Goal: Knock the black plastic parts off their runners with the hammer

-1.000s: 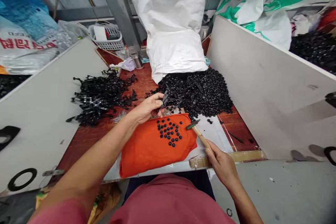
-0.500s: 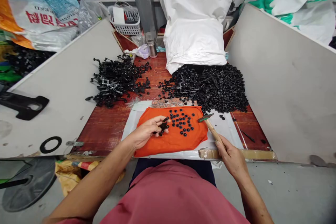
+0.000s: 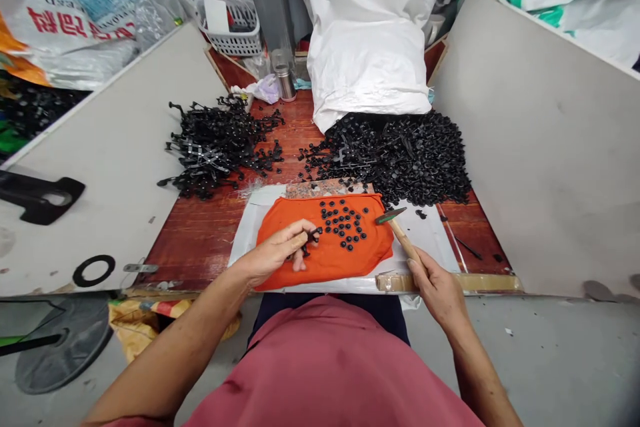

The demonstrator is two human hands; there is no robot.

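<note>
My left hand (image 3: 277, 252) rests on an orange cloth (image 3: 325, 260) and pinches a small black plastic part (image 3: 311, 238) at the cloth's left side. Several small black round pieces (image 3: 343, 220) lie loose in the middle of the cloth. My right hand (image 3: 437, 283) grips the wooden handle of a small hammer (image 3: 397, 230), whose metal head hovers at the cloth's right edge. Behind the cloth lies a big heap of black parts (image 3: 400, 157).
A second pile of black plastic frames (image 3: 215, 143) lies at the left on the red wooden table (image 3: 200, 240). White boards (image 3: 530, 133) wall both sides. A white sack (image 3: 367, 33), a basket (image 3: 230, 27) and a metal flask (image 3: 286, 82) stand behind.
My left hand went from the black heap back onto the orange cloth, carrying a black part toward me. The hammer hand stayed nearly still. The view shifted as my head moved.
</note>
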